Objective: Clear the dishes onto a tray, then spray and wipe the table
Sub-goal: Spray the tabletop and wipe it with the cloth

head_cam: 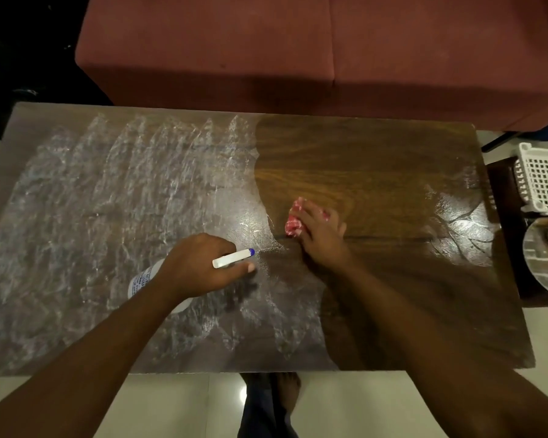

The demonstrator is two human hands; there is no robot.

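Left hand (200, 263) gripped a spray bottle (146, 281) over the streaky wet counter (377, 159), right hand (321, 230) pressed flat on a red cloth (295, 221), white basket (544, 181) beside.

A dark red sofa (298, 52) stands along the far side of the table (377, 159), a seam dividing its two seat cushions. Pale glossy floor tiles (171, 403) show at the near edge, where a bare foot (287, 390) and a dark trouser leg (260, 412) stand. At the right edge sits a white perforated basket (544, 181), possibly plastic. The top-left corner is too dark to read.
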